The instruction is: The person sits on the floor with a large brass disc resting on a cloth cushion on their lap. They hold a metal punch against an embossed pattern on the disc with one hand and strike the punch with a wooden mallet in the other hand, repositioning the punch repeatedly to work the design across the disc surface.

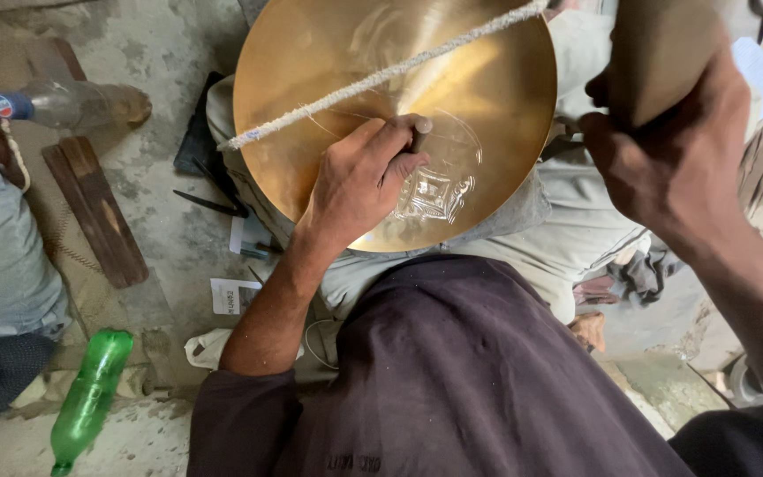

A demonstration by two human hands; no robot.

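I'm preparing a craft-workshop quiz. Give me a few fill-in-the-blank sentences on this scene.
1. The left hand presses a punch against the round ____ plate.
2. The right hand grips a ____ mallet raised beside the plate.
3. A rope stretches ____ the plate.
4. On the floor lies a ____ plastic bottle.

Missing words: brass; wooden; across; green

Round golden brass plate (487,79) on the lap, tilted; engraved pattern near its lower edge; slim metal punch (420,134) upright on it
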